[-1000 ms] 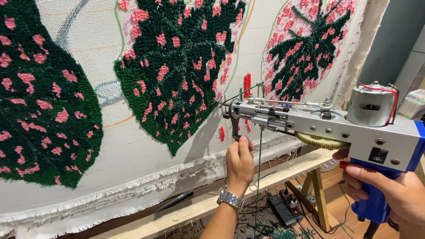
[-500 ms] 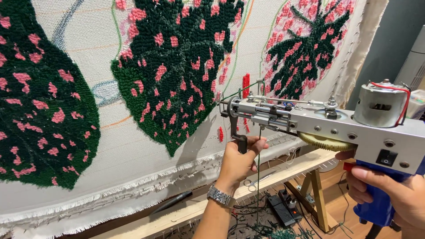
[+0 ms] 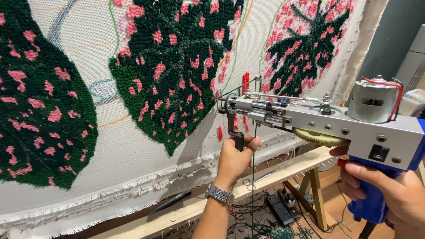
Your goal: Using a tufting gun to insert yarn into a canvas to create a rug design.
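Observation:
A grey metal tufting gun [image 3: 327,121] with a silver motor on top points at a white cloth [image 3: 119,146] stretched on a wooden frame. My left hand [image 3: 237,157], with a metal watch on the wrist, grips the gun's black front handle below the needle. My right hand [image 3: 389,190] holds the blue rear grip, index finger by the red trigger. Dark green yarn runs down from the needle end. On the cloth are tufted dark green leaf shapes with pink spots [image 3: 172,66], and short red tufts [image 3: 245,82] near the needle tip.
The wooden frame bar [image 3: 265,175] runs under the cloth's frayed lower edge. Below it a wooden trestle leg [image 3: 316,199], a black power strip [image 3: 281,208], cables and green yarn scraps lie on the floor. A grey wall stands at the right.
The gun and my left hand have held nearly the same spot at the cloth; the view has shifted slightly and my left hand sits a bit higher on the front handle.

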